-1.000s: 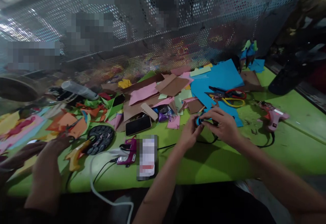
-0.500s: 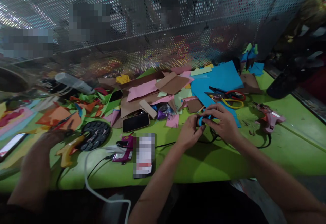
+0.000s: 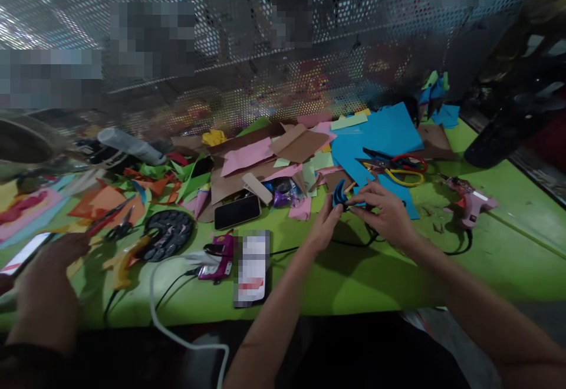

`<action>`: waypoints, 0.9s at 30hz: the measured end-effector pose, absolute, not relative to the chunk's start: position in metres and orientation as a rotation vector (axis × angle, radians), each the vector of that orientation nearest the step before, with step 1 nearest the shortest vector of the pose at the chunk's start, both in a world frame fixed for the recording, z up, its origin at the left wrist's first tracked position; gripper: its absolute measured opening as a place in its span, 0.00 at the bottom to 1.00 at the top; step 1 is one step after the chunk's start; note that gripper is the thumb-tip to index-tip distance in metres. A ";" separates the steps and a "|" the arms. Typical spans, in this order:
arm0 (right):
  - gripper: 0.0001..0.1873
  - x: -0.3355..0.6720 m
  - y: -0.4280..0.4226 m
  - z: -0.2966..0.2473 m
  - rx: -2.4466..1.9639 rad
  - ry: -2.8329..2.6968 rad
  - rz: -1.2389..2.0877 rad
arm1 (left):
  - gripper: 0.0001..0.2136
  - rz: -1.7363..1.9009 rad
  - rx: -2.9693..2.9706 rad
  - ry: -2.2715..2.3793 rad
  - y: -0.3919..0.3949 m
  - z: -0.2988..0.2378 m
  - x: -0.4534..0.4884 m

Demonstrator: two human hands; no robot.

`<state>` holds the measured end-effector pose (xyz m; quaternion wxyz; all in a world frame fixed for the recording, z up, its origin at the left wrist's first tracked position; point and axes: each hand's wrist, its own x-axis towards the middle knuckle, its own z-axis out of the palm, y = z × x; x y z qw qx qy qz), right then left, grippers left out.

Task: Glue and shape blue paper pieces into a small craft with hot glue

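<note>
My left hand and my right hand meet over the green table, both pinching a small curled blue paper piece held upright between their fingertips. A black cord runs on the table just under my hands. Behind them lies a large blue paper sheet with red and yellow scissors on it.
A pink glue gun lies to the right. Coloured paper scraps, a black phone, a second phone, a purple glue gun and a round dark palette crowd the left. Another person's hand reaches in at far left. A perforated metal screen stands behind.
My hands have lifted the blue paper piece slightly and turned it upright. The other person's hand at the left has drawn back toward the table's near edge.
</note>
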<state>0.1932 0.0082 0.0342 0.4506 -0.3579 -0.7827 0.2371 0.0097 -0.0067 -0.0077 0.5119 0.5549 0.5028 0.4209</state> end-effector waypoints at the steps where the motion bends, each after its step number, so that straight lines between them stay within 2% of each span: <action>1: 0.06 0.192 0.008 0.033 -0.884 -1.952 0.581 | 0.29 1.003 1.347 1.193 -0.007 -0.007 0.010; 13: 0.06 0.189 0.007 0.031 -0.986 -2.043 0.540 | 0.28 0.969 1.438 1.089 -0.006 -0.004 0.011; 20: 0.06 0.189 0.007 0.028 -1.003 -2.050 0.525 | 0.21 0.982 1.466 1.105 -0.007 -0.004 0.012; 27: 0.05 0.188 0.006 0.028 -0.992 -2.044 0.534 | 0.18 1.017 1.459 1.087 -0.004 -0.014 0.011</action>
